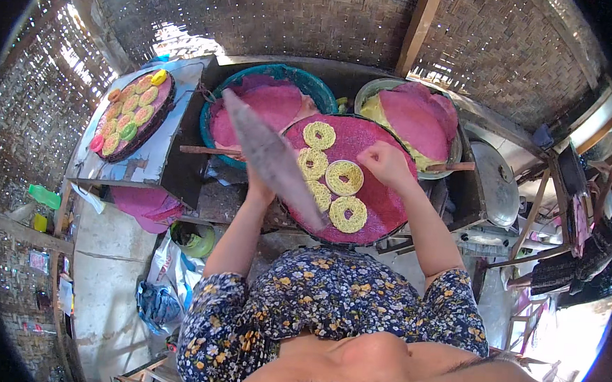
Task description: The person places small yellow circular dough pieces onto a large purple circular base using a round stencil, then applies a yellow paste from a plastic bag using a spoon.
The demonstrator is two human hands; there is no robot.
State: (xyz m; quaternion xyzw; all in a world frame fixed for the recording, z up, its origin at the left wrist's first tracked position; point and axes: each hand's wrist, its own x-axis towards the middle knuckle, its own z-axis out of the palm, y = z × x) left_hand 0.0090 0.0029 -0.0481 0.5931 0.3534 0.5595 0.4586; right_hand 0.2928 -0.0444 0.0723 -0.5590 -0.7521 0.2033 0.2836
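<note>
My left hand (259,184) grips a thin, flat grey piece (274,157), tilted and blurred by motion; it hides most of my fingers. Below it lies a round tray (383,224) lined with pink mesh. Several yellow rings of thin strands (347,214) rest on the lining, one inside a pale round mould (359,186). The grey piece partly covers another ring (317,194) at the left. Above the tray's right half is my right hand (389,165), its fingers curled together, with nothing visible in them. It is to the right of the mould and apart from it.
Behind the tray stand a teal basin (207,124) with pink sheets and a pale basin (457,161) holding yellow dough under pink sheets. Wooden sticks (449,167) jut out at both sides. At left, another tray (146,139) bears rings and coloured moulds. A metal lid (495,184) leans right.
</note>
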